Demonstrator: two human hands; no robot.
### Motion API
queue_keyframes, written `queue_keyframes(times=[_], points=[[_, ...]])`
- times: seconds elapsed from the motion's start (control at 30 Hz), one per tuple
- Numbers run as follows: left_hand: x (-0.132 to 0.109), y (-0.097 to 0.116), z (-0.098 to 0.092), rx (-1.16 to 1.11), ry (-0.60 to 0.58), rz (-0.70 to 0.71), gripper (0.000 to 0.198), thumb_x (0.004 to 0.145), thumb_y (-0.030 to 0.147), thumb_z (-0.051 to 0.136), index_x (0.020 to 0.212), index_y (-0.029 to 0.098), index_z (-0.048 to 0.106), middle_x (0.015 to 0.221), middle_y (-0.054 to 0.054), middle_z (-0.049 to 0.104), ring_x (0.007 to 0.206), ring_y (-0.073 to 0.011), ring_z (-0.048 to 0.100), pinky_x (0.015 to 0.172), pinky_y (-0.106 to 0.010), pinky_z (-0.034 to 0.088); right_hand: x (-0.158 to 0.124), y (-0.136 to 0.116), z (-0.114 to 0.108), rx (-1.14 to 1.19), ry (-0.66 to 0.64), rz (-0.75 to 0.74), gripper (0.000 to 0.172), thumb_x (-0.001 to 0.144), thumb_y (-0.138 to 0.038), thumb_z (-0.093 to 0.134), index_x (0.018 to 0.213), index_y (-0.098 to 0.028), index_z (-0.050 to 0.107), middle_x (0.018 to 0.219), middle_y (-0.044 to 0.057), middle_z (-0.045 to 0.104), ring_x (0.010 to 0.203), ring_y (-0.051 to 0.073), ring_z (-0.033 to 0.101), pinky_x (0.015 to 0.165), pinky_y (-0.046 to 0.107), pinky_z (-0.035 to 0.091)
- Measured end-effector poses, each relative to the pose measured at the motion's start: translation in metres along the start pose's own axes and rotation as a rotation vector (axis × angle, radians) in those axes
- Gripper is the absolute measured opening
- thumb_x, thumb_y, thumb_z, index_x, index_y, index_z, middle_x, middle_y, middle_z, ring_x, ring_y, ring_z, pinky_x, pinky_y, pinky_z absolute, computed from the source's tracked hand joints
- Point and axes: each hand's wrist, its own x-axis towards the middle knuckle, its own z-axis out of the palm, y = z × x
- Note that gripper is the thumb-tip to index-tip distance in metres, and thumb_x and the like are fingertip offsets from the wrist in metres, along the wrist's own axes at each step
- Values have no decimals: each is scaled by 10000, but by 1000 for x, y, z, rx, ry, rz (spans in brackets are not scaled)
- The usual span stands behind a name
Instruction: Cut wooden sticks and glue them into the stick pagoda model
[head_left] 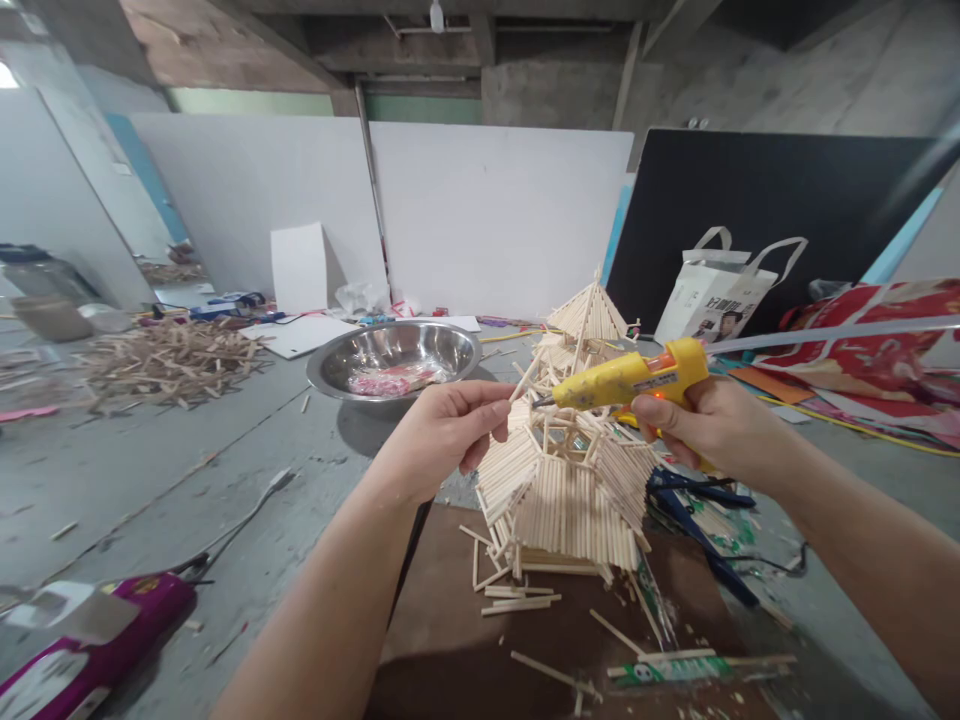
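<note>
Between the thumb and fingers of my left hand is a thin wooden stick, tilted up to the right. My right hand is closed around the handle of a yellow hot glue gun; its metal nozzle points left, close to the stick, and I cannot tell whether they touch. A clear glue stick trails from the gun's back. Below both hands stands a model building with sloped roofs of lined-up sticks and an opening at its top. Behind it rises a pointed stick roof, partly hidden by the gun.
A brown board under the model carries loose sticks and a green wrapper. Blue-handled pliers lie at right. A steel bowl, a stick pile, a purple power strip and a white bag are around.
</note>
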Motion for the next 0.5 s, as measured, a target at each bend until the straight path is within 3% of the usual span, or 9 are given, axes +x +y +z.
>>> queue_keyframes(times=[0.5], points=[[0,1,0,98,-6,17,300,759,292,471,1007,165,584,577,11,515,353,-5,333,313,-142,266,0,3,-1,17,18,-22,372,674,-517,504,497,-190,492,298,-44,395,265,58,337,269,186,237]])
